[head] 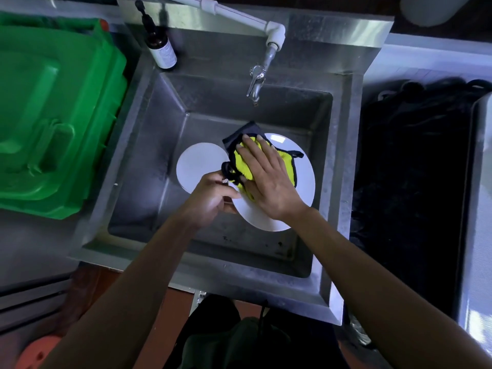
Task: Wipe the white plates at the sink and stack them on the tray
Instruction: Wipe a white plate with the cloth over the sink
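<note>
Pressing flat on a yellow and black cloth, the right hand has its fingers straight and spread, so its grip is open and simply bears down on the fabric against the face of a white plate. That plate is held tilted over the basin of the steel sink, its rim showing beyond the fingertips and out to the right of the palm. The left hand sits just left of the right wrist, its fingers curled round the near-left edge of the same plate, a closed grip on the rim; its fingertips lie close to a black loop of the cloth, though whether they touch it cannot be told. Just beyond the left hand, partly hidden behind the cloth and the held plate, a second white plate lies lower in the basin. Farther ahead of both hands, a tap hangs over the back of the basin from a white pipe. Ahead and to the left of the left hand, a brown bottle with a pale label stands on the back corner of the sink's surface. Well out to the left lies a green plastic lid; well out to the right sits a dark tray.
</note>
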Demonstrator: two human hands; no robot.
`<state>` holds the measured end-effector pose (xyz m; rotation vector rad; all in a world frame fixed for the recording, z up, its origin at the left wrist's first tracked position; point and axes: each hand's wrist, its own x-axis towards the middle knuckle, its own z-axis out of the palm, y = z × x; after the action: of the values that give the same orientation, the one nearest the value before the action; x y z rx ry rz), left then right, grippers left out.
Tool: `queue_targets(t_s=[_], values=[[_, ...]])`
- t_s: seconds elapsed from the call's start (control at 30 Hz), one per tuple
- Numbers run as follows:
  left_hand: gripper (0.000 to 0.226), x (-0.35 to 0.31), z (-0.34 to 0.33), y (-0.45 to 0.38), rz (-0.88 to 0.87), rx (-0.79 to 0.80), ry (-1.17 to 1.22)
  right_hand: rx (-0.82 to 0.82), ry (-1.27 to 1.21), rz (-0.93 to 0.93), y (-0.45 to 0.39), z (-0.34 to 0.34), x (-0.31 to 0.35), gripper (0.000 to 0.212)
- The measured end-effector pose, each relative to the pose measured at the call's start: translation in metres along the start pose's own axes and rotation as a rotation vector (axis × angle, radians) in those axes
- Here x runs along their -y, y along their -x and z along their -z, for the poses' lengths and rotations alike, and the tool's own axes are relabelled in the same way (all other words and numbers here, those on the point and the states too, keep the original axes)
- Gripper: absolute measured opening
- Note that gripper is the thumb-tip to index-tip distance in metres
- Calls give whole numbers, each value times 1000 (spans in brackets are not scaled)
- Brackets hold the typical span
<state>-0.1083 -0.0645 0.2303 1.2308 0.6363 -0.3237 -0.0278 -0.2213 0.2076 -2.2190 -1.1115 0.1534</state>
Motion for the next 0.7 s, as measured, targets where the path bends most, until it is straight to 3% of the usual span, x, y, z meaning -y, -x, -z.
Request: queue_targets(t_s=[0.13, 0.3, 0.7], values=[[43, 2, -5, 5, -21, -77, 47, -37, 7, -13, -18, 9, -6, 57], [48, 2, -12, 11, -83, -185, 84, -99, 3, -177, -30, 17, -26, 56], [50, -8, -38, 15, -155, -406, 169, -104, -96, -428, 5, 0, -42, 56]])
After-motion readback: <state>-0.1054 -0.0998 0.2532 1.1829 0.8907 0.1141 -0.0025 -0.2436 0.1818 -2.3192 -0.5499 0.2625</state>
